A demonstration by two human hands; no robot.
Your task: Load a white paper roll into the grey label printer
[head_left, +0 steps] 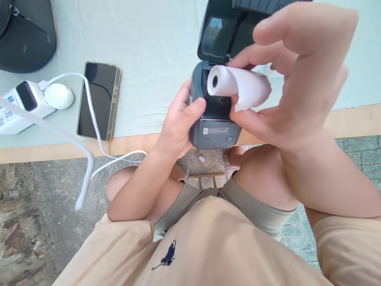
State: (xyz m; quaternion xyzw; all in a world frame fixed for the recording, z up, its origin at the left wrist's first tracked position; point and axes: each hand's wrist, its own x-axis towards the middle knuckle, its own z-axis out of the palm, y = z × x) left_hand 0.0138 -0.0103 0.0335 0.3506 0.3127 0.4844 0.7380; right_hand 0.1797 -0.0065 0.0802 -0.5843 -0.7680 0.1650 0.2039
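Observation:
A dark grey portable label printer [214, 135] is held near the table's front edge, its lid [218, 35] swung up and back. My left hand [181, 123] grips the printer by its left side, thumb on the rim of the paper bay. Between the thumb and fingers of my right hand [285, 79] is a small white paper roll [226, 81], right over the open bay. The roll's dark core hole faces left, and its loose end is torn and hangs toward me. Part of the bay is hidden behind the roll and fingers.
A smartphone [98, 101] lies on the pale tablecloth [143, 47] to the left. Beside it are a white power strip [18, 107], a round white plug [58, 96] and white cables [92, 107] running over the table edge. A black cap-like object [26, 39] sits at the far left corner.

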